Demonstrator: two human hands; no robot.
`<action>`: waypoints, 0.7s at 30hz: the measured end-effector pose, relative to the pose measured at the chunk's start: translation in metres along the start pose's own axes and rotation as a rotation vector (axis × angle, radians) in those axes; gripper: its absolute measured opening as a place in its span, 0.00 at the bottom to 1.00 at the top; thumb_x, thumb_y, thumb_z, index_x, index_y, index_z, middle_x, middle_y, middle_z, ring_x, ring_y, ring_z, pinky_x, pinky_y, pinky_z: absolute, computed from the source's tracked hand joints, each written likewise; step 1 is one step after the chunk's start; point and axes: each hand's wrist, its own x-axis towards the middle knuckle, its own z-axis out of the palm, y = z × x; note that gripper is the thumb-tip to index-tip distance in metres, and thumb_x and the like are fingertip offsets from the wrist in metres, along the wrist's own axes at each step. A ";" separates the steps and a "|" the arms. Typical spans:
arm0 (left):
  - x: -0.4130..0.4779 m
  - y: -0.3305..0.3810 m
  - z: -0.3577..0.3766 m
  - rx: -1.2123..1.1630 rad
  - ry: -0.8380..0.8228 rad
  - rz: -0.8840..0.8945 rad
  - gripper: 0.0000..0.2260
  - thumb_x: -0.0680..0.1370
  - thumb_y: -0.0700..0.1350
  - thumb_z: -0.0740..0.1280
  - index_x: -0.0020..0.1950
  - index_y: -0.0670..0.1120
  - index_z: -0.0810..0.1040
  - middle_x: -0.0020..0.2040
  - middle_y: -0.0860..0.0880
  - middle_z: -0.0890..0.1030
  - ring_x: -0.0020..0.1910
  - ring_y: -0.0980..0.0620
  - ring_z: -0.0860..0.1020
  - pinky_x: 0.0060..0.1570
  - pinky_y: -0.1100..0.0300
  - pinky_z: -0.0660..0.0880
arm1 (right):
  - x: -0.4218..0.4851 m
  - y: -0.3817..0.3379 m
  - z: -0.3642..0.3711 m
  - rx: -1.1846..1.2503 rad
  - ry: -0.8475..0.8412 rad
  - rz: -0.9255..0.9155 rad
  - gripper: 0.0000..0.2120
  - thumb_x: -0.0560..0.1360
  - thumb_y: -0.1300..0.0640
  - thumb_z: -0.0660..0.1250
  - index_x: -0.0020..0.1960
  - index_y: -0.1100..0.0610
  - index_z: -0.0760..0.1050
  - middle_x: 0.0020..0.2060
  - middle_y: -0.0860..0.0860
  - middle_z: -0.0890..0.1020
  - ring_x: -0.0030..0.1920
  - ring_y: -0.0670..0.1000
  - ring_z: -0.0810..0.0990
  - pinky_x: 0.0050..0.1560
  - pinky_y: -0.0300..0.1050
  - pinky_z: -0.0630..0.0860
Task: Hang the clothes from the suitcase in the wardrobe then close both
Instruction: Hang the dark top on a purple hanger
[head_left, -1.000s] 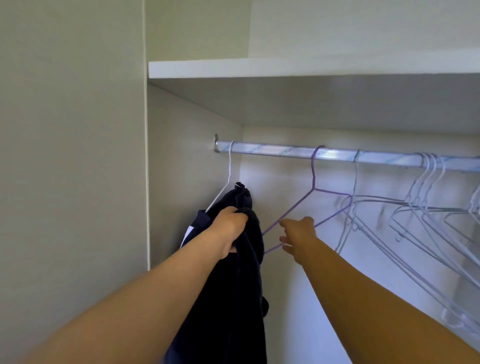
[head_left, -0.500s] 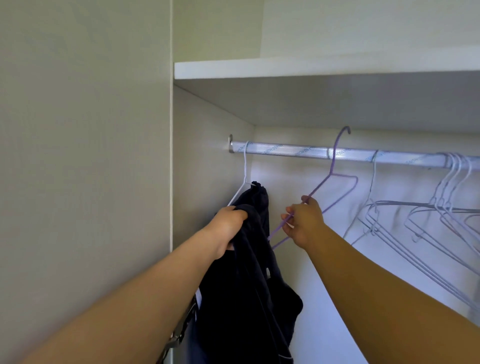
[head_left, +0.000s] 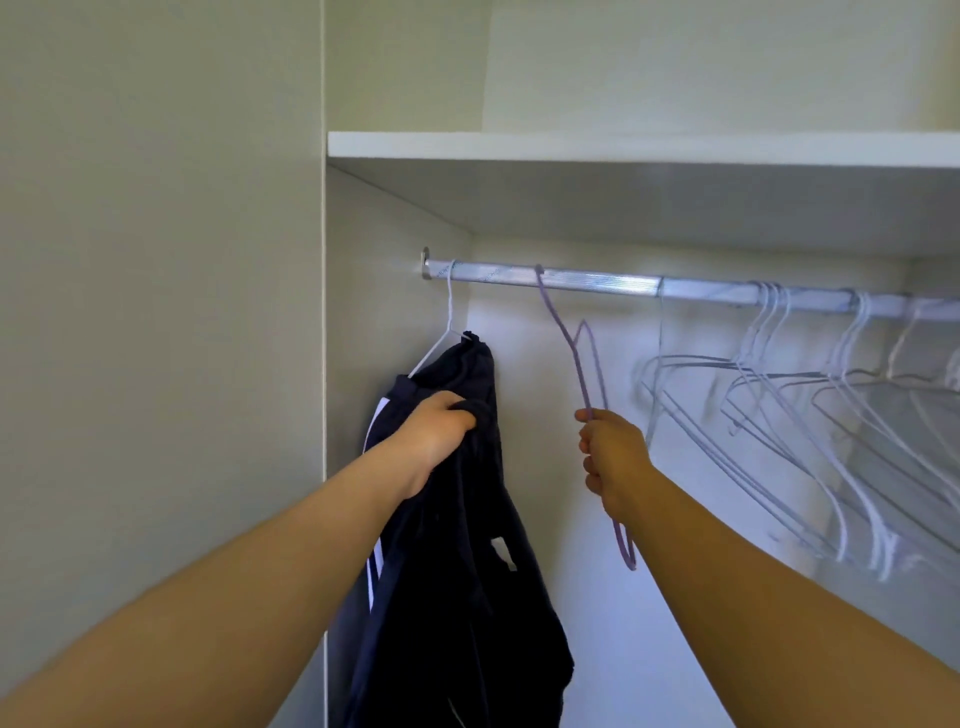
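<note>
The left hand (head_left: 436, 431) is clenched on a bunch of a dark garment (head_left: 467, 571) near its upper part, fingers curled into the cloth; the garment hangs straight down from that grip, in front of the left forearm and against the left inner wall of the wardrobe (head_left: 395, 312); white stripes show along its left edge. Its top reaches up above the hand to a white hanger (head_left: 450, 317) hooked at the far left end of the rail (head_left: 597, 285); whether the cloth sits on that hanger cannot be told.

The right hand (head_left: 613, 457) is closed round the wire of a purple hanger (head_left: 587, 374), just right of the garment and apart from it; the hanger's hook lies at the rail, between the white hanger and the others; its frame is turned nearly edge-on and slopes down steeply, its lower end showing below the hand.

Further right on the rail hangs a cluster of bare hangers (head_left: 779, 405), well apart from both hands; a white shelf (head_left: 623, 148) runs above the rail.
</note>
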 end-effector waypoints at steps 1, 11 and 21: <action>-0.010 0.000 0.008 -0.026 0.044 0.010 0.06 0.79 0.39 0.59 0.52 0.46 0.73 0.44 0.46 0.77 0.40 0.50 0.75 0.41 0.60 0.73 | -0.015 0.002 -0.013 -0.019 0.001 -0.020 0.16 0.80 0.64 0.54 0.63 0.59 0.73 0.33 0.50 0.69 0.29 0.47 0.64 0.20 0.35 0.63; -0.108 0.013 0.066 -0.006 0.037 0.101 0.29 0.78 0.34 0.55 0.75 0.57 0.57 0.64 0.44 0.71 0.42 0.48 0.75 0.43 0.59 0.74 | -0.124 0.030 -0.140 -0.318 -0.094 -0.139 0.16 0.73 0.60 0.69 0.29 0.58 0.67 0.24 0.50 0.67 0.26 0.47 0.64 0.29 0.36 0.63; -0.163 0.016 0.123 0.267 -0.071 0.118 0.13 0.73 0.32 0.58 0.43 0.48 0.76 0.48 0.41 0.79 0.47 0.44 0.77 0.50 0.54 0.76 | -0.180 0.017 -0.174 -0.466 -0.383 -0.117 0.14 0.73 0.59 0.69 0.57 0.53 0.70 0.41 0.51 0.75 0.36 0.45 0.73 0.32 0.33 0.69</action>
